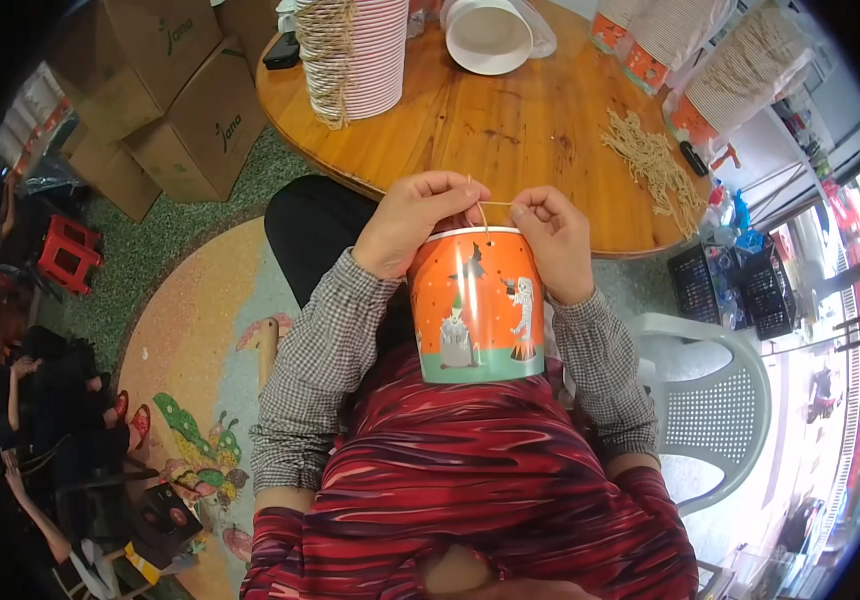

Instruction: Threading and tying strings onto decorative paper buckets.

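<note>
An orange paper bucket (485,290) with costumed figures, a bat and a green band at its base rests at my lap, its white rim upward. A thin tan cord (496,204) runs between my hands above the rim and down to a small hole in the bucket's wall. My left hand (412,218) pinches the cord at the left of the rim. On the other side, my right hand (559,240) grips the cord between thumb and fingers, close against the bucket. The fingertips partly hide the cord's ends.
On the round wooden table (450,135) are a tall bucket stack (375,60) with cords, a white bucket (490,45) on its side, a loose cord pile (645,160) and plastic-wrapped stacks (750,75). Cardboard boxes (205,130) stand left; a grey-green chair (715,420) stands right. Other people sit far left.
</note>
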`<state>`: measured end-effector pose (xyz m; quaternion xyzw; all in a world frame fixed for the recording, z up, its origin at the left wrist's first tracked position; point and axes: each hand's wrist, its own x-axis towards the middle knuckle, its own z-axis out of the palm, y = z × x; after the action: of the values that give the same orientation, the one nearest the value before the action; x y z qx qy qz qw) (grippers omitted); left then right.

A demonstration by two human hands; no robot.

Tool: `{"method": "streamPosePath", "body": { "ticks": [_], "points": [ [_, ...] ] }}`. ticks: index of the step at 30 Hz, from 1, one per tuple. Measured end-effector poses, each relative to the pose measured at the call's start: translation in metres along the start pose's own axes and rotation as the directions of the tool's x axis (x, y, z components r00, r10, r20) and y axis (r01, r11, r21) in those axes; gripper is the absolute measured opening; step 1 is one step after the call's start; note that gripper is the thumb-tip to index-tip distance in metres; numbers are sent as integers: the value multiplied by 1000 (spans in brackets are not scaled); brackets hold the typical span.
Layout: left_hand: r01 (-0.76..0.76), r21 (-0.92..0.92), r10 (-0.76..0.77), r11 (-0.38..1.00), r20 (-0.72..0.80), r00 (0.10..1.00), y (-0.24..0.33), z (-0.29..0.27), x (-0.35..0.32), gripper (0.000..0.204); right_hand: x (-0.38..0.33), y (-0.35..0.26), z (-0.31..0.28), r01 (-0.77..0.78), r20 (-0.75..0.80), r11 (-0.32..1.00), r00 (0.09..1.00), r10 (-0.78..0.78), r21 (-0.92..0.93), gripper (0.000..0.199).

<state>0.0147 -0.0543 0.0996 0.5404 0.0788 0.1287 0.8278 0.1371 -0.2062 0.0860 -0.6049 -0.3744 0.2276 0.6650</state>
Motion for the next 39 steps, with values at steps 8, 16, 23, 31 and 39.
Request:
{"method": "streamPosePath", "body": {
  "ticks": [8,16,23,31,39],
  "points": [
    [65,54,-68,996,62,996,9,11,13,16,7,-14,-10,199,23,979,980,-198,-52,10],
    [133,173,-128,976,-40,991,2,9,29,13,6,-1,-13,175,-21,985,984,-175,-9,8],
    [148,95,-141,984,-78,987,10,12,31,14,27,22,-34,-53,63,986,997,43,161,7],
    [39,284,-10,958,-101,995,-23,36,37,14,-2,20,-49,375,-31,797,897,-440,-473,10],
    [-355,594,460,722,-29,887,-44,65,10,16,-24,27,-52,493,-35,699,805,-593,-518,14]
  ]
}}
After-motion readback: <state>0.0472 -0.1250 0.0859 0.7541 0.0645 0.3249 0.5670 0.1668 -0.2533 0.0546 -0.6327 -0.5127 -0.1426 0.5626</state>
